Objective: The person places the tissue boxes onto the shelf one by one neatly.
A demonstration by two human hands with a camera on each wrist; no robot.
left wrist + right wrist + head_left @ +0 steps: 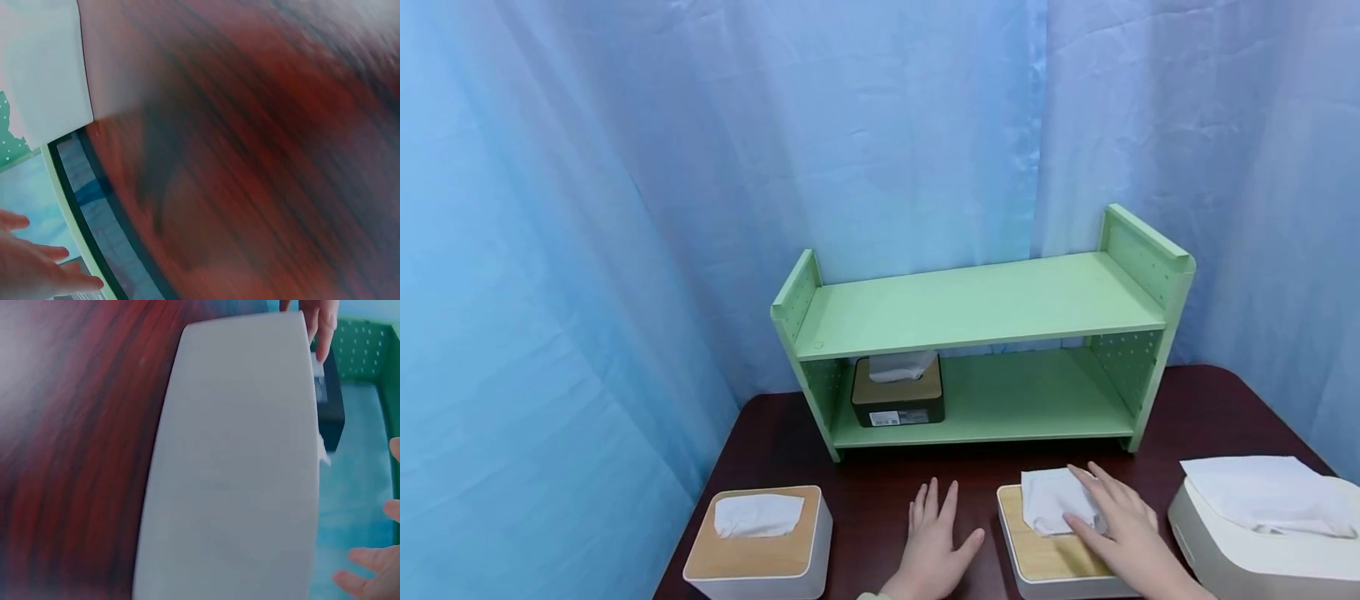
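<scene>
My left hand (931,542) hovers over or rests on the dark table between two tissue boxes, fingers spread and holding nothing; contact with the table cannot be told. To the right, my right hand (1123,529) is over a white tissue box with a wooden lid (1037,562), its fingers loosely spread beside the white tissue (1054,498). The right wrist view shows the right hand's fingers (369,555) apart, past a pale box side (231,456). A similar wood-topped tissue box (752,560) stands left of my left hand. In the left wrist view, the left fingers (47,253) are extended.
A green two-level shelf (977,304) stands at the table's back. On its lower level, at the left, sits a dark tissue box with a brown lid (898,400). A larger white tissue box (1210,542) is at the far right. Blue curtains (917,150) hang behind.
</scene>
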